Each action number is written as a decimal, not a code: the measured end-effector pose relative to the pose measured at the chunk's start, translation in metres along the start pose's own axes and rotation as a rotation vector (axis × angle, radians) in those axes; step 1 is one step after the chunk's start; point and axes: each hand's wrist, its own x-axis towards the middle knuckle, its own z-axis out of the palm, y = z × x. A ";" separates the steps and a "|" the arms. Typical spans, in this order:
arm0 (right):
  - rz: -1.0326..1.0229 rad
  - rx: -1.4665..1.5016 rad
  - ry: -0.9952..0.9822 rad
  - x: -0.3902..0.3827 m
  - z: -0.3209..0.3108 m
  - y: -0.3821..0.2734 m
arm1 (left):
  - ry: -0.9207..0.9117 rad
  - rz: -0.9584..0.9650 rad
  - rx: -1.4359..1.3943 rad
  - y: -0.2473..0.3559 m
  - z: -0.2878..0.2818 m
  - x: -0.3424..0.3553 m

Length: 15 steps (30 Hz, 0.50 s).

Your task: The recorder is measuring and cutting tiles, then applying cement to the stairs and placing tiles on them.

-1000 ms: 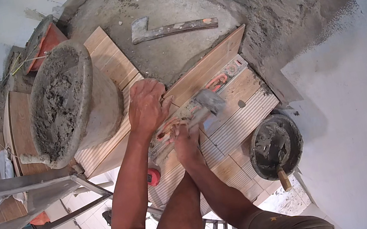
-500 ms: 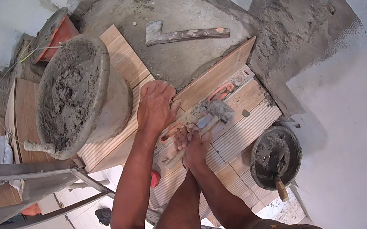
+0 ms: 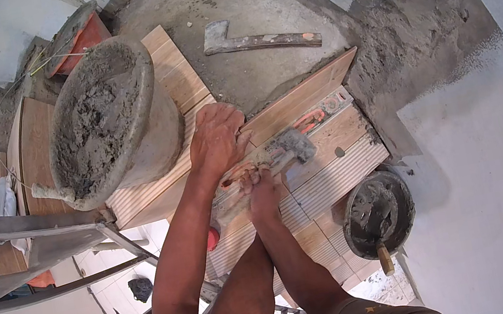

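Right, widest first: white wall (image 3: 485, 183) fills 3 o'clock, grey concrete landing (image 3: 264, 0) at 12, both just as a half second ago, bar a slight shift of the view. Over at 10 o'clock sits the big mortar bucket (image 3: 156, 130), unmoved on the tiled steps, and the small bucket (image 3: 361, 242) holds its spot at 4, trowel handle (image 3: 385, 259) poking over the rim. The upright tile (image 3: 307, 92) stands on edge towards half past one, with the spirit level (image 3: 331, 105) lying along its foot, running from centre towards 2. Just past 12, the hatchet (image 3: 261, 41) hasn't budged.

Now the hands! The left hand (image 3: 218, 137), at 11, stays at the tile's near end, fingers curled; gripping or only pressing, can't tell. The right hand (image 3: 263, 194), at 6, is wrapped round the handle of the mallet (image 3: 298, 147), whose blurred head has moved up and leftward, now overlapping the level; contact unclear. Smallest, that red round object (image 3: 212, 239) at 7.
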 end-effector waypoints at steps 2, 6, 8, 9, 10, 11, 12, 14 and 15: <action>0.036 0.059 0.034 0.003 -0.003 -0.003 | -0.006 0.000 -0.016 0.002 0.002 0.002; 0.029 0.036 0.019 -0.004 0.006 -0.009 | -0.006 0.031 -0.018 0.000 0.003 0.003; 0.057 -0.043 0.033 -0.010 0.020 -0.012 | -0.016 0.022 -0.017 -0.005 -0.002 0.000; 0.023 -0.081 0.038 -0.013 0.028 -0.009 | -0.009 0.043 -0.033 -0.008 0.000 0.002; -0.005 -0.125 0.047 -0.016 0.028 -0.009 | -0.004 0.038 -0.022 -0.008 0.001 0.001; -0.022 -0.128 0.057 -0.014 0.024 -0.012 | 0.001 0.031 -0.010 -0.006 0.003 0.001; 0.032 -0.127 0.025 -0.012 0.020 -0.015 | -0.014 0.018 -0.018 -0.004 0.005 0.001; 0.085 -0.124 -0.020 -0.005 0.009 -0.014 | 0.028 0.040 -0.041 0.000 0.003 0.005; 0.033 -0.072 -0.039 0.000 0.001 -0.013 | 0.065 0.057 -0.060 0.002 0.002 0.007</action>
